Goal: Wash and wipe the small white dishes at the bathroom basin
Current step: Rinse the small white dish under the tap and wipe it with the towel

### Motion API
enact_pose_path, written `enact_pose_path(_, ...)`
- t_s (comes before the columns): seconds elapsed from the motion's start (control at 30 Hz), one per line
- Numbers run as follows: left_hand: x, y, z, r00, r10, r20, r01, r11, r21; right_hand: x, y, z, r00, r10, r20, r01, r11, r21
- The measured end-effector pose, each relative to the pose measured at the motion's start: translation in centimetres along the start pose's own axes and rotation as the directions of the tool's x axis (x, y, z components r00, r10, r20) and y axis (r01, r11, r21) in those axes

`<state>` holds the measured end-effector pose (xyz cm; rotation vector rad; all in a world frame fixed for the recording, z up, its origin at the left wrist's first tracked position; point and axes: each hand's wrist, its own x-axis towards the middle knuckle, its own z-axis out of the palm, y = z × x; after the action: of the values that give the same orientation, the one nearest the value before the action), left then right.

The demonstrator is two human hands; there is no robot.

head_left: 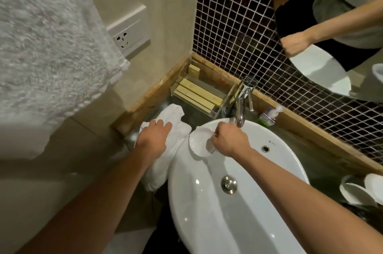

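Note:
My right hand grips a small white dish by its rim, holding it over the left edge of the white basin, just below the chrome tap. My left hand rests palm down on a crumpled white cloth lying on the counter left of the basin; whether its fingers grip the cloth I cannot tell. More small white dishes are stacked at the right edge of the counter.
A clear rack with wooden blocks stands in the back corner. A soap bottle lies behind the basin. A grey towel hangs upper left beside a wall socket. A mirror reflects my arm.

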<state>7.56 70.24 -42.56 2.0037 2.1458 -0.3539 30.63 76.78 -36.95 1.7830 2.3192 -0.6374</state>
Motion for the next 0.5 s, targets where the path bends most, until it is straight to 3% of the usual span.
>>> enact_pose_path(0.17, -0.4, 1.6, -4.1, 0.983, 0.039, -0.177, -0.062, 0.989, -0.13, 0.3, -0.8, -1.2, 0.999, 0.043, 0.016, -0.044, 0.999, 0.015)
enact_pose_path(0.3, -0.7, 3.6, -7.2, 0.945, 0.106, -0.311, -0.137, 0.987, -0.08, 0.5, -2.1, -2.5, 0.995, 0.089, 0.053, -0.094, 0.991, 0.092)
enact_pose_path(0.5, -1.2, 6.3, -7.9, 0.93, 0.15, -0.335, -0.187, 0.979, -0.08, 0.8, -2.2, -3.0, 0.985, 0.151, 0.085, -0.171, 0.932, 0.319)
